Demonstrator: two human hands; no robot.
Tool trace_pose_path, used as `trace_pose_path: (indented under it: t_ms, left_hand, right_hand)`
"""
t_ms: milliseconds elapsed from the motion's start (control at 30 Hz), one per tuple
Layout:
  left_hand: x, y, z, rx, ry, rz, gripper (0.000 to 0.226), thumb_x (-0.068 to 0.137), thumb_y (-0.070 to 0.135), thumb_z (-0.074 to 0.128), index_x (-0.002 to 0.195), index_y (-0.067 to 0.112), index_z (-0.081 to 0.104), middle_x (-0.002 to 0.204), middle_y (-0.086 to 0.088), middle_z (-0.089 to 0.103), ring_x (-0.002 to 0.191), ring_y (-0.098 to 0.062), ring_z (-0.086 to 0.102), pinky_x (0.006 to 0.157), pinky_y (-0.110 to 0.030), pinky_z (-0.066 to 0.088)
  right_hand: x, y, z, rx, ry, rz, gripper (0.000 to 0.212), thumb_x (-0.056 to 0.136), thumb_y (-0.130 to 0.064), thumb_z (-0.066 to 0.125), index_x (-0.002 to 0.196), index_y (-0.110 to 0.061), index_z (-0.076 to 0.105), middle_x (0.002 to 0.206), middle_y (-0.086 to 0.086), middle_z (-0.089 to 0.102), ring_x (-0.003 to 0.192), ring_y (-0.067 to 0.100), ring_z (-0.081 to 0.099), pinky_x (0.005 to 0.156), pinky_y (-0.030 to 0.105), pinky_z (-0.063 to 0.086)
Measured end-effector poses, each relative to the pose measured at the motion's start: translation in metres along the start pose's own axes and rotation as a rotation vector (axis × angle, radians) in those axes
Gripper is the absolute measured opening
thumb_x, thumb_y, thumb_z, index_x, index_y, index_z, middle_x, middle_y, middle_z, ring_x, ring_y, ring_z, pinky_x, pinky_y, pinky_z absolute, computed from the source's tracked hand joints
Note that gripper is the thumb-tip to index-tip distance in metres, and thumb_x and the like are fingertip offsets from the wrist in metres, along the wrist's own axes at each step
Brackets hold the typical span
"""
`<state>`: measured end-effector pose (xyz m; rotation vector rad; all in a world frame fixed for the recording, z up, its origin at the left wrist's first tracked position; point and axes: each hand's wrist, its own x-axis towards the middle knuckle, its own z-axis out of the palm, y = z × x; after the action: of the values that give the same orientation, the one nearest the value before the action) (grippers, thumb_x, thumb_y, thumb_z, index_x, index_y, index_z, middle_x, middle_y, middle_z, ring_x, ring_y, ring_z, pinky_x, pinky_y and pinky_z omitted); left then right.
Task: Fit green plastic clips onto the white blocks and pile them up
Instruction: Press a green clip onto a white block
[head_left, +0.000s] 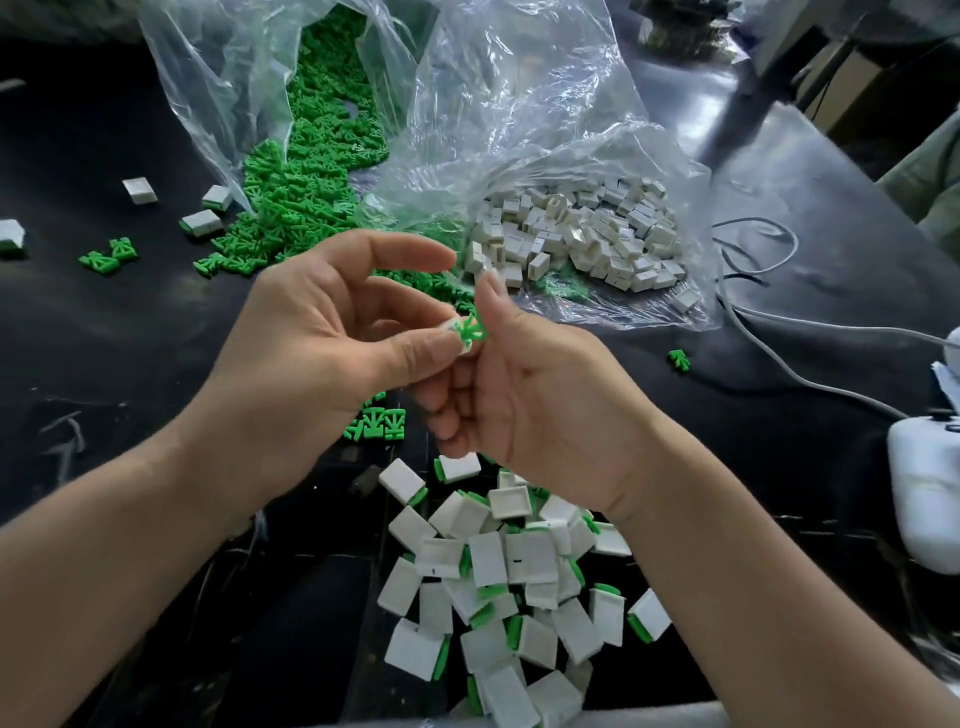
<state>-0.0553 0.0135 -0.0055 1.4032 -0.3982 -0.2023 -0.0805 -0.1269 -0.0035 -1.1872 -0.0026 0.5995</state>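
Camera: single wide-angle, worn on my head.
Facing: forward and down onto the black table (104, 338).
Nearness: close; my left hand (322, 338) and right hand (540, 400) sit mid-frame, forearms leaving the bottom edge.

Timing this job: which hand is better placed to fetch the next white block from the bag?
Right, likely: the white blocks lie just beyond the right hand; the left hand sits farther.

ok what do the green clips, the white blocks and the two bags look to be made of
Green clips: likely moulded plastic, matte, with thin crisp ribs.
White blocks: probably plastic too, dull off-white, sharp moulded edges and slots.
Bags: thin clear plastic film, glossy, crinkled, contents showing through.
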Motion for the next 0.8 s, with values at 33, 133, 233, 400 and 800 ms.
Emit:
trace_pose_path:
  t_ms: [33,133,233,400,800]
  left_hand:
    - [-0.0003,-0.0001,0.0007,-0.002,-0.001,0.002,0.038,0.056,0.013,0.068,0.092,0.020,0.062,0.065,0.000,0.069,0.052,-0.011,0.062,0.050,-0.018,0.050]
    - [-0.0013,-0.0008,0.0020,0.000,0.002,0.000,0.040,0.057,0.010,0.067,0.096,0.018,0.061,0.066,-0.001,0.069,0.051,-0.010,0.063,0.052,-0.018,0.051]
    - [-0.0010,-0.0016,0.0020,0.000,0.012,-0.001,0.040,0.057,0.010,0.067,0.096,0.019,0.061,0.066,0.000,0.069,0.052,-0.010,0.064,0.053,-0.018,0.051]
    - [-0.0016,-0.0030,0.0024,0.018,0.020,0.014,0.041,0.057,0.012,0.067,0.097,0.020,0.061,0.067,0.000,0.069,0.054,-0.012,0.065,0.054,-0.020,0.052]
    - [-0.0017,-0.0048,0.0013,-0.006,-0.010,0.002,0.050,0.054,0.005,0.078,0.100,0.019,0.062,0.066,0.001,0.068,0.054,-0.013,0.064,0.053,-0.020,0.052]
  right_hand:
    - [-0.0004,-0.0002,0.0007,0.012,0.020,0.001,0.047,0.071,-0.053,0.035,0.066,-0.011,0.056,0.059,0.001,0.051,0.051,0.011,0.045,0.048,0.021,0.039]
    - [-0.0011,-0.0001,0.0043,0.041,0.053,0.000,0.043,0.072,-0.051,0.038,0.069,-0.013,0.059,0.058,0.001,0.041,0.050,0.010,0.036,0.048,0.021,0.033]
    - [-0.0012,0.0000,0.0063,0.046,0.081,-0.004,0.043,0.081,-0.049,0.035,0.074,-0.012,0.057,0.059,0.002,0.037,0.051,0.010,0.032,0.049,0.021,0.030]
    - [-0.0015,0.0004,0.0097,0.062,0.125,-0.013,0.044,0.085,-0.047,0.036,0.061,-0.015,0.054,0.058,0.001,0.035,0.050,0.010,0.030,0.047,0.021,0.029]
    - [-0.0009,0.0038,0.0095,0.044,0.116,-0.016,0.052,0.094,-0.046,0.029,0.076,-0.007,0.059,0.058,0.000,0.035,0.050,0.009,0.030,0.047,0.020,0.029]
